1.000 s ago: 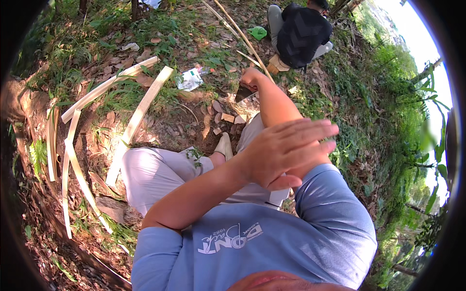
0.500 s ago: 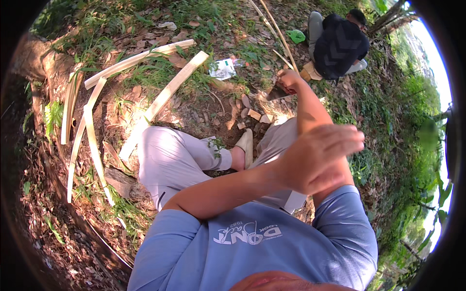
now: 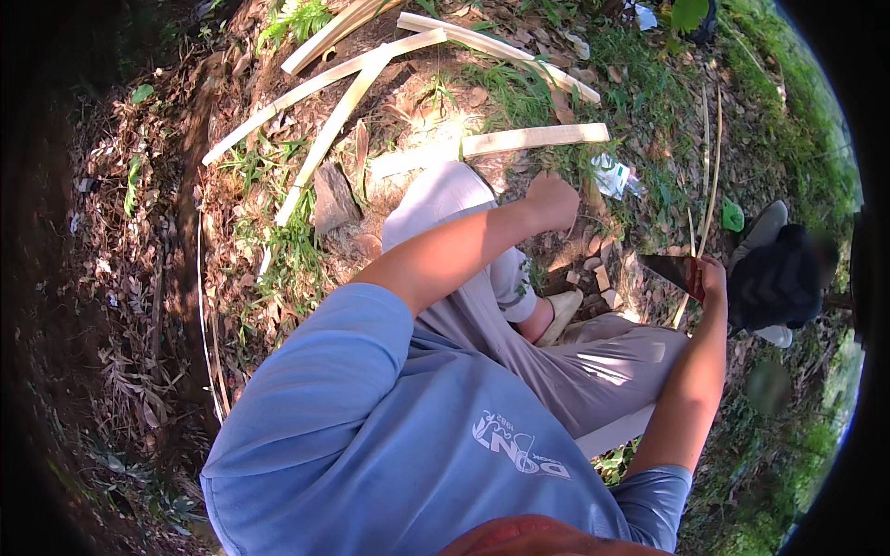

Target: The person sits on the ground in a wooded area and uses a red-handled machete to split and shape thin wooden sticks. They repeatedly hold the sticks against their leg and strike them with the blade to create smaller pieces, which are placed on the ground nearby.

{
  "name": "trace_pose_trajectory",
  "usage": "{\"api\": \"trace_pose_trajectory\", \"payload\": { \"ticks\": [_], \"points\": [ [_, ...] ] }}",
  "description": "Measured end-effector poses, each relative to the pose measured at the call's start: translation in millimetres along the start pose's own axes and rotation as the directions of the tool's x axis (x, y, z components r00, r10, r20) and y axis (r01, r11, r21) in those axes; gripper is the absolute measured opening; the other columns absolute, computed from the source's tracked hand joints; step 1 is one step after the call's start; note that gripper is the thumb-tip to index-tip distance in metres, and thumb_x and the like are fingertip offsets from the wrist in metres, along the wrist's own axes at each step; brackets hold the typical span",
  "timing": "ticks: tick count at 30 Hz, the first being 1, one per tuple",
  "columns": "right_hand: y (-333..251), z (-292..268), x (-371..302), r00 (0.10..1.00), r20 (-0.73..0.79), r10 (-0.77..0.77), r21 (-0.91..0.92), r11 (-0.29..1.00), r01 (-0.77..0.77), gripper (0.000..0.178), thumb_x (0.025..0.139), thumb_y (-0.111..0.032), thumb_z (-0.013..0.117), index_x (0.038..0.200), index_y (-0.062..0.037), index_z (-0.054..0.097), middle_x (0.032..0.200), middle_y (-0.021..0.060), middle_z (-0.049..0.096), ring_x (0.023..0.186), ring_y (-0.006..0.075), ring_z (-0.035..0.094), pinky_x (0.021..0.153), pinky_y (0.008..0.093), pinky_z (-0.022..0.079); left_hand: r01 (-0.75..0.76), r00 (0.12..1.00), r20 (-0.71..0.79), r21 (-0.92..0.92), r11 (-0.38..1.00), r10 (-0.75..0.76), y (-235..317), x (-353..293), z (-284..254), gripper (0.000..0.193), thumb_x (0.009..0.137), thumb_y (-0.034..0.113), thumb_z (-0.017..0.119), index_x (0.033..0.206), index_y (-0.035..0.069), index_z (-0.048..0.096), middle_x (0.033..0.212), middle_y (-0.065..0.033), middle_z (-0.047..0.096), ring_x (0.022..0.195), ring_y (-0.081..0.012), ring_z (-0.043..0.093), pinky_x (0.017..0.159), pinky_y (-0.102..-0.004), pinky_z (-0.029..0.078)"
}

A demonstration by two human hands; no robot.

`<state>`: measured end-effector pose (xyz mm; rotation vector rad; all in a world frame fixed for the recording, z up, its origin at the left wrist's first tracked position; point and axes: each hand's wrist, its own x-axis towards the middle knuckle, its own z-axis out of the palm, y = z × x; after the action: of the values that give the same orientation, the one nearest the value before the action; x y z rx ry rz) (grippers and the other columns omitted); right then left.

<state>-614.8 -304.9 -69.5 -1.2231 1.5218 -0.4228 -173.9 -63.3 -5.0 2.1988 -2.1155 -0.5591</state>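
My left hand is closed in a fist, palm side hidden, with nothing sticking out of it. It hovers over the ground just past my left knee, below a pale wooden strip. My right hand grips a knife with a broad dark blade and a reddish part near the grip. The blade points left, above leaf litter beside my right knee. Thin pale sticks lie on the ground beyond that hand.
More pale wooden strips lie at the far left. Small wood offcuts are scattered by my shoe. A white packet and a green plastic scrap lie ahead. Another person in dark clothing is close on the right.
My view has swung to the left. My left hand has moved from across my right arm to the left, and its spread fingers have closed. The knife stays in my right hand.
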Motion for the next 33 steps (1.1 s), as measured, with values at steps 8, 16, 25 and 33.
{"api": "trace_pose_trajectory", "payload": {
  "ticks": [8,16,25,33],
  "points": [
    [-73,43,-80,1.000,-0.012,-0.026,0.150,0.988,0.027,0.013,0.102,-0.008,0.058,0.114,-0.0053,0.063,0.069,0.0010,0.057,0.053,0.0127,0.054,0.049,0.0303,0.049,0.042,0.980,-0.179,-0.219,0.975,-0.083,-39,-24,-9,0.042,0.077,0.020,0.071,0.110,-0.005,0.073,0.118,-0.0224,0.071,0.119,-0.0379,0.064,0.106,-0.0491,0.049],
    [-144,129,-166,0.792,0.115,-0.600,-0.547,0.627,0.555,0.047,0.106,-0.011,0.060,0.152,-0.0055,0.051,0.083,0.0075,0.066,0.069,0.0164,0.065,0.061,0.0343,0.053,-0.320,0.891,-0.421,-0.315,0.894,0.171,0,-8,4,0.097,0.083,0.041,0.085,0.155,-0.004,0.039,0.154,-0.0280,0.050,0.155,-0.0399,0.032,0.125,-0.0578,0.022],
    [-210,234,-396,0.614,0.137,-0.777,-0.487,0.487,0.725,0.043,0.109,-0.013,0.054,0.151,-0.0064,0.053,0.104,0.0213,0.074,0.082,0.0284,0.072,0.075,0.0384,0.054,-0.605,0.747,-0.520,-0.273,0.748,0.415,13,-77,-75,0.062,0.089,0.025,0.080,0.143,0.008,0.056,0.146,-0.0155,0.058,0.154,-0.0356,0.037,0.118,-0.0611,0.027],
    [-170,169,-406,0.781,-0.112,-0.614,-0.014,0.787,0.617,0.039,0.112,-0.017,0.056,0.149,-0.0062,0.056,0.104,-0.0004,0.064,0.079,0.0035,0.051,0.069,0.0193,0.043,-0.367,0.825,-0.539,-0.286,0.885,0.169,-75,-161,-70,0.068,0.086,0.033,0.079,0.145,0.006,0.059,0.165,-0.0173,0.034,0.159,-0.0402,0.019,0.120,-0.0631,0.021]
  ]
}}
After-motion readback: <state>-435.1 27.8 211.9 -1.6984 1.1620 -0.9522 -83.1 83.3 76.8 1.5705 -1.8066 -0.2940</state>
